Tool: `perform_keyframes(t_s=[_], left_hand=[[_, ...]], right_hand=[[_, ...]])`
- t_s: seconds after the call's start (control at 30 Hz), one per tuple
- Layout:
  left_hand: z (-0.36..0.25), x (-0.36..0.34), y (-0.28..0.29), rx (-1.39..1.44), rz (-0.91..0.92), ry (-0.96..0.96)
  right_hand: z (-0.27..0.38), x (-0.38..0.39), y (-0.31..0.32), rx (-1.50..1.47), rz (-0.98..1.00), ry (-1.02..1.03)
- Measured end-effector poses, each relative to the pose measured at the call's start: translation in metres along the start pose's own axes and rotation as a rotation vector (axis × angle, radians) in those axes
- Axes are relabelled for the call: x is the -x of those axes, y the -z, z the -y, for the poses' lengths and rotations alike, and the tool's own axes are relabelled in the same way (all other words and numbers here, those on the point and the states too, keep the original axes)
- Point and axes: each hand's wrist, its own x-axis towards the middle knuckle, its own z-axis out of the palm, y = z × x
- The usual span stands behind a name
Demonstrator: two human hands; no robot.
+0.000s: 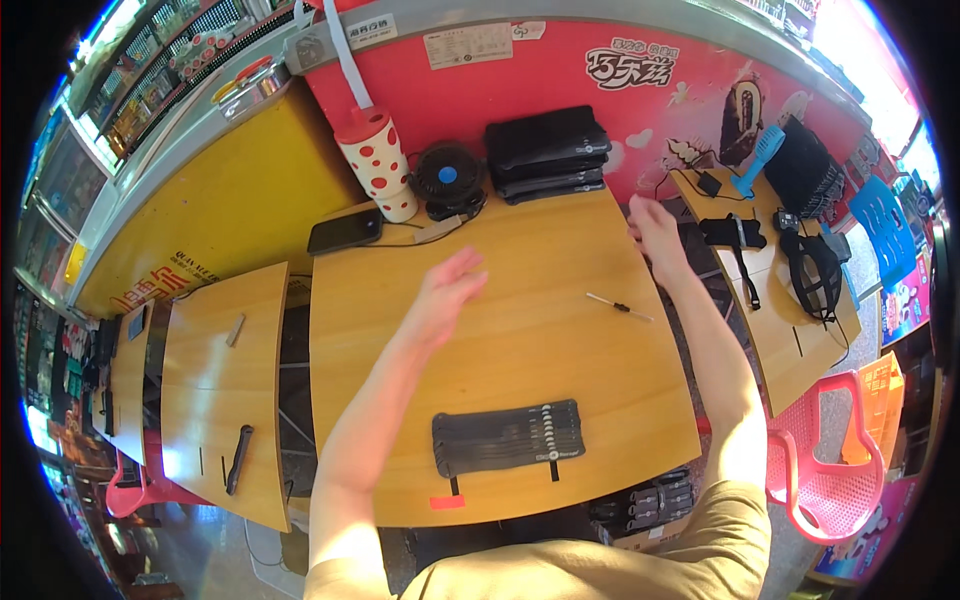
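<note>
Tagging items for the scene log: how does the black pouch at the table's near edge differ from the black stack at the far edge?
The black pouch is a single piece lying flat; the black stack is several layers piled up.
The black pouch has a row of pale shapes toward its right end; none shows on the black stack.
Shared: both are black with small white print, on the same wooden table.

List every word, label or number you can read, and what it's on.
Wording not copied; print shows on:
Red panel: bold lettering; pale label, too small to read.
Yellow panel: red characters, small dark letters.
Metal rim: white label, print too small.
Black pouch: small pale lettering, partly blurred.
Black stack: likewise.
</note>
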Motion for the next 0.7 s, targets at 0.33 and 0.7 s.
perform_keyframes(t_s=[0.33, 0.7], left_hand=[[0.049, -0.150, -0.058, -0.078, -0.235, -0.138], [0.047, -0.184, -0.073, -0.159, -0.543, -0.183]], right_hand=[[-0.011, -0.123, -0.013, -0.248, -0.002, -0.127], [-0.054, -0.169, -0.037, -0.410, 0.065, -0.054]])
